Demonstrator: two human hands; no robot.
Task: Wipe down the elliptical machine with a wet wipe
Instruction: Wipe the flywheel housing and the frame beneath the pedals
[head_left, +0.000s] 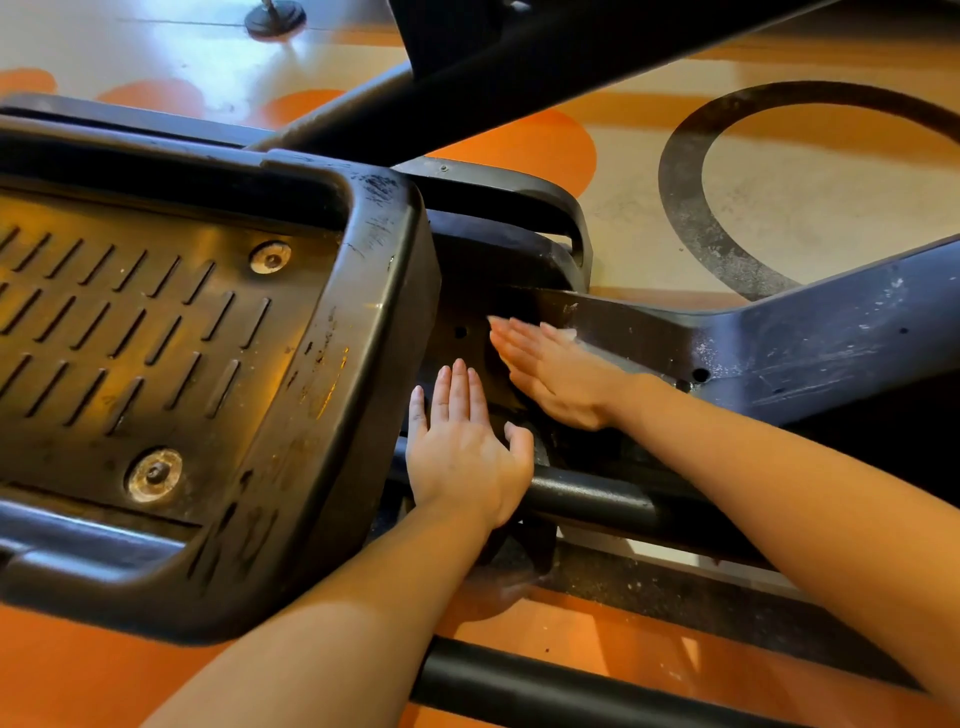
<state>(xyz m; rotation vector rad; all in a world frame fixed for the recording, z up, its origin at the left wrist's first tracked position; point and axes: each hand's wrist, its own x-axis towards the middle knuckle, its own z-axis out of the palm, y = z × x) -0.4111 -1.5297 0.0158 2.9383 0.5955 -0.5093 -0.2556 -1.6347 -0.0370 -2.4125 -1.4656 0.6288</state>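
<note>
The elliptical's black foot pedal (156, 338), ribbed with slots and two bolts, fills the left. Beside its right wall my left hand (462, 452) lies flat with the fingers apart, resting on the dark linkage under the pedal and holding nothing. My right hand (556, 374) presses flat against the dusty black frame arm (779, 348) just right of the pedal. A sliver of the white wet wipe (571, 334) shows under its fingers; the rest of the wipe is hidden by the hand.
A thick black beam (519, 67) crosses diagonally at the top. Black tubes (571, 691) run along the bottom near my forearms. The floor (779, 197) is beige and orange with a dark ring. A round black foot (275, 18) stands at the far top.
</note>
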